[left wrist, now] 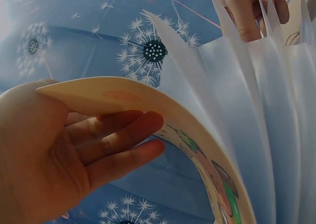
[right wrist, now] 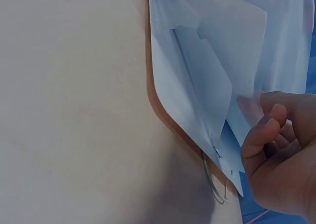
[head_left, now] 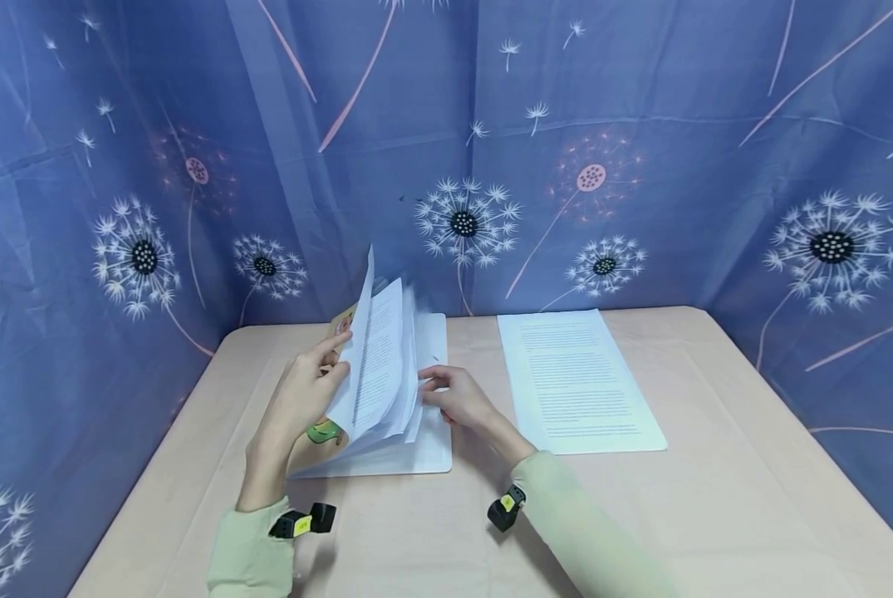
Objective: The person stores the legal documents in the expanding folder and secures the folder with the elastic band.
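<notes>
A folder (head_left: pixel 436 453) with translucent plastic sleeves lies open on the table, its sleeves fanned upright and printed sheets showing inside. Its tan cover (left wrist: pixel 123 93) has colourful cartoon pictures and bends in a curve. My left hand (head_left: pixel 301 392) grips the edge of that cover, thumb on one side and fingers on the other. On the folder's right side, my right hand (head_left: pixel 463 400) pinches the edge of a sleeve (right wrist: pixel 247 61). One fingertip shows through the plastic in the right wrist view. A thin cord loop (right wrist: pixel 210 179) sticks out at the folder's edge.
Right of the folder, a printed paper sheet (head_left: pixel 576 382) lies flat on the pale table (head_left: pixel 715 498). Blue curtains (head_left: pixel 640 66) with dandelion patterns stand close behind the table and along both sides.
</notes>
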A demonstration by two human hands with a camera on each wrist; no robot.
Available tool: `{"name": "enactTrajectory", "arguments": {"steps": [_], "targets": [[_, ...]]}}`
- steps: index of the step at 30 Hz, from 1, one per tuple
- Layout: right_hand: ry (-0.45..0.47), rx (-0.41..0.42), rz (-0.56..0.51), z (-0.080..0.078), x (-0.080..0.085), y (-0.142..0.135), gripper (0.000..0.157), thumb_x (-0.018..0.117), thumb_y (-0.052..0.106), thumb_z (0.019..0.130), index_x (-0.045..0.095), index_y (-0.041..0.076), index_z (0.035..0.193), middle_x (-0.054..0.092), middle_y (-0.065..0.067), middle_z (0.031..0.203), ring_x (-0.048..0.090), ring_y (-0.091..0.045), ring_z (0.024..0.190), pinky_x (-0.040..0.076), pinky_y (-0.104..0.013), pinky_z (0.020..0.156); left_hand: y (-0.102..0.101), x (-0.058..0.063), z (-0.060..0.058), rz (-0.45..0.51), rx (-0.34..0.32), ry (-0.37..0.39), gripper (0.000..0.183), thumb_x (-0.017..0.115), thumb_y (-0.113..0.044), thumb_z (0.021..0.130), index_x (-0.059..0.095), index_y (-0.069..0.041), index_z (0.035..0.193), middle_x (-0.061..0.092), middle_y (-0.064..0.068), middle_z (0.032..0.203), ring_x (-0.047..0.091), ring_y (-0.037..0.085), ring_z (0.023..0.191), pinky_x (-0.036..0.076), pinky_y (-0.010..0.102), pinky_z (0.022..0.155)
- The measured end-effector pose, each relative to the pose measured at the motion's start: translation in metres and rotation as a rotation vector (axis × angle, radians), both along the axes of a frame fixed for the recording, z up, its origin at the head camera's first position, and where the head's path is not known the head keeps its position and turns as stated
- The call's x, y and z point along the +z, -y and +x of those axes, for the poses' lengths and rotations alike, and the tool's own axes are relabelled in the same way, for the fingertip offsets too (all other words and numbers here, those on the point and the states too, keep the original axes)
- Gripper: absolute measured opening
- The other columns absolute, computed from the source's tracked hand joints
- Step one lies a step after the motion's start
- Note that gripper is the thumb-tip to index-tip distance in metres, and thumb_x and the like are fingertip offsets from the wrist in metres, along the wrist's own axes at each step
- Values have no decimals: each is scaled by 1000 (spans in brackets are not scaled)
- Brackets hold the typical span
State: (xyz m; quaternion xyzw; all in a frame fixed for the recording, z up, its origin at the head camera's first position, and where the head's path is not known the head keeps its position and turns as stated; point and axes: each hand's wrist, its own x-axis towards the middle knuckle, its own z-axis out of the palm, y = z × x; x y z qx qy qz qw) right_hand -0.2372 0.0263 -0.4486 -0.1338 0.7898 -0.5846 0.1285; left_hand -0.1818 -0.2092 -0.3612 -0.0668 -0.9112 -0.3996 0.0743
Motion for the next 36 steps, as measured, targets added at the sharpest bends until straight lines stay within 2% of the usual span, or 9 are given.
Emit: {"name": "enactTrajectory", "arguments": {"steps": [7,13,19,29,36], "targets": [[8,6,20,0,0,-1,35,64,7,93,64,5,128,67,-10,97,37,-7,40,34,-21,41,0,-1,-2,8,-1,10,50,47,-14,98,48,-14,148,55,8,93,38,10,53,34,27,45],[-19,11,37,2,-1,-9,36,63,11,94,64,8,130,67,-10,103,41,-10,44,36,-20,43,0,-1,-3,8,-5,16,50,47,-16,99,48,-15,148,55,8,94,38,11,54,35,27,46],[-30,19,39,4,0,-17,35,64,14,94,66,9,129,68,-9,106,39,-6,45,34,-21,44,0,-1,-2,15,-1,38,50,47,-19,100,46,-16,150,55,8,97,37,12,53,35,28,45],[-77,49,67,7,0,-45,39,62,14,96,61,3,133,67,-13,112,42,-9,49,36,-21,46,2,0,-2,27,0,36,50,47,-19,100,47,-15,149,55,8,97,36,12,52,35,27,44],[-114,29,107,8,5,-67,39,63,15,96,62,3,132,66,-13,109,47,-11,53,39,-21,47,2,-1,-2,33,-5,41,50,47,-18,100,46,-16,150,54,9,98,35,11,51,35,28,42]]}}
